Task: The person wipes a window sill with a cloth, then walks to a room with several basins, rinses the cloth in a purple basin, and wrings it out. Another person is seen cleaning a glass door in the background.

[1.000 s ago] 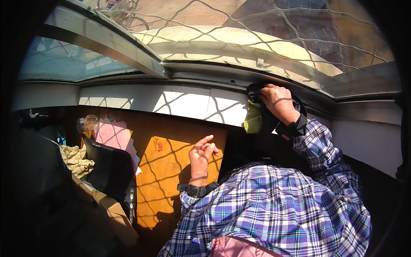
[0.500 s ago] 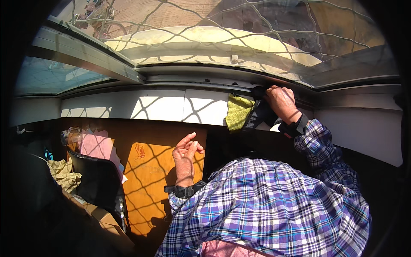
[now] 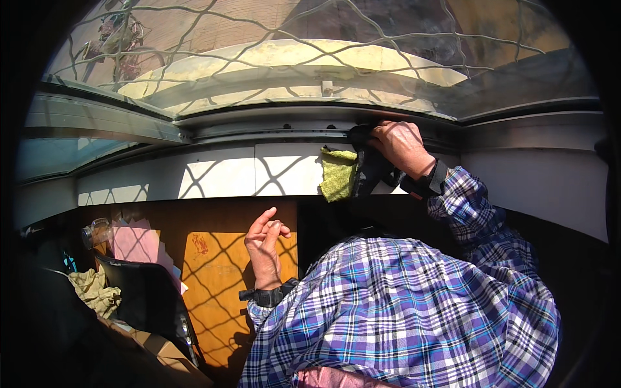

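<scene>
My right hand [image 3: 402,147] is closed on a black cloth [image 3: 375,169], pressing its bunched upper end into the metal window track [image 3: 259,132]. The rest of the cloth drapes over the white sill, partly hidden behind my hand and wrist. Against its left side lies a rough-edged yellow-green cloth [image 3: 338,174], hanging slightly past the sill's front edge; whether the two are joined I cannot tell. My left hand [image 3: 265,249] hovers empty below the sill, index finger extended and the others loosely bent. Dark straps circle both wrists.
Beyond the window glass stretches a wavy wire grille [image 3: 278,32]. The white sill [image 3: 223,169] runs along the window's foot. At lower left are an orange-brown wooden panel [image 3: 217,291], pink papers [image 3: 136,242], a glass jar [image 3: 97,233], a crumpled pale cloth [image 3: 96,291] and cardboard [image 3: 162,352].
The whole view has shifted, so the window and sill sit further left. My right hand stays on the black cloth at nearly the same spot of the track; my left hand remains raised and empty.
</scene>
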Tool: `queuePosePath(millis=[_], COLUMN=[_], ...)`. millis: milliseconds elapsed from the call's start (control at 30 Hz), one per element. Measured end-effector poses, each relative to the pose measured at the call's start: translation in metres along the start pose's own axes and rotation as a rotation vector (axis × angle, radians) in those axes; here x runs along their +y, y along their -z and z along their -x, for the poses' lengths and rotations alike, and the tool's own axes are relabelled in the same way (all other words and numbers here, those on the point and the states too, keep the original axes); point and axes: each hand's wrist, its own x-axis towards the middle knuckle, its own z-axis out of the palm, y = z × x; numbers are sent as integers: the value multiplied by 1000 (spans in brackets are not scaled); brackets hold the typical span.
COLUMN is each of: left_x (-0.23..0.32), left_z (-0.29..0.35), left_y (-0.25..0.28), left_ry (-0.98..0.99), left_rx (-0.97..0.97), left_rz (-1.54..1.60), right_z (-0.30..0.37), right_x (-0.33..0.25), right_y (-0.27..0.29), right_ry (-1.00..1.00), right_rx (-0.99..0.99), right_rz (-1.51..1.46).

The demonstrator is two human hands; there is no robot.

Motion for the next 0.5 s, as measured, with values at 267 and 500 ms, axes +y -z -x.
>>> queuePosePath(millis=[267, 500], left_x=[-5, -10], left_z=[-7, -19], left_y=[4, -4], left_ry=[11, -15], left_rx=[7, -95], left_rz=[50, 70], right_z=[-5, -6], right_x=[-8, -5], right_y=[4, -12], right_ry=[4, 130], right_rx=[-62, 164], right_rz=[-38, -135])
